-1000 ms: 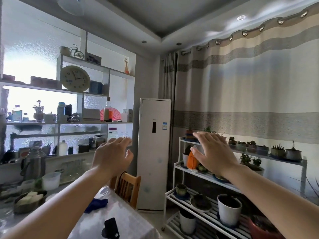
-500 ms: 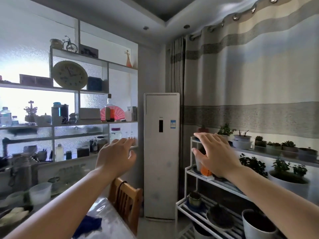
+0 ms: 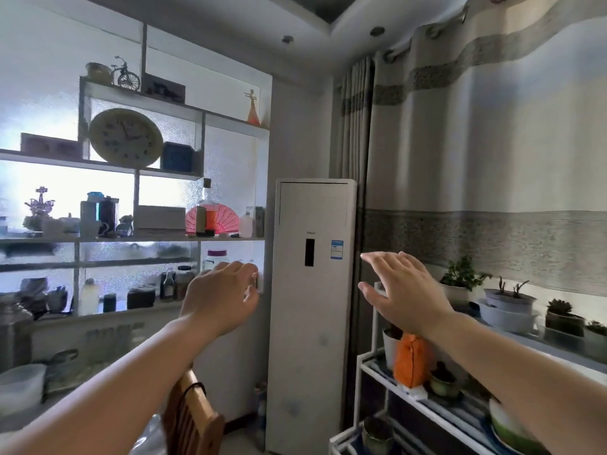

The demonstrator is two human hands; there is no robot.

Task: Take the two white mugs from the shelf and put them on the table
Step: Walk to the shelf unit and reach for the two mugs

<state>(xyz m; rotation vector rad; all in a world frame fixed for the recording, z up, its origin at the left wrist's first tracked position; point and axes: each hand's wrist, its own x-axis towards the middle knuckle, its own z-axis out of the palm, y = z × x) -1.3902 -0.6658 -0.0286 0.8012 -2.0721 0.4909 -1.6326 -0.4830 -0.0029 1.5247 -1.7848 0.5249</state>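
**Both hands raised, empty**

No white mug can be picked out for certain on the backlit shelf [image 3: 131, 239]. The left hand [image 3: 218, 298] and right hand [image 3: 402, 290] hang open, holding nothing. Since earlier, the view has closed in on the air conditioner [image 3: 312, 307]; the table has nearly left view. Curtain [image 3: 492, 159] right.

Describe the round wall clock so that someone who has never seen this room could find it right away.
Start at the white wall shelving left of the tall white air conditioner. On the second shelf from the top, the clock leans upright beside a dark blue box. It is the only large, pale yellow disc with dark numerals.
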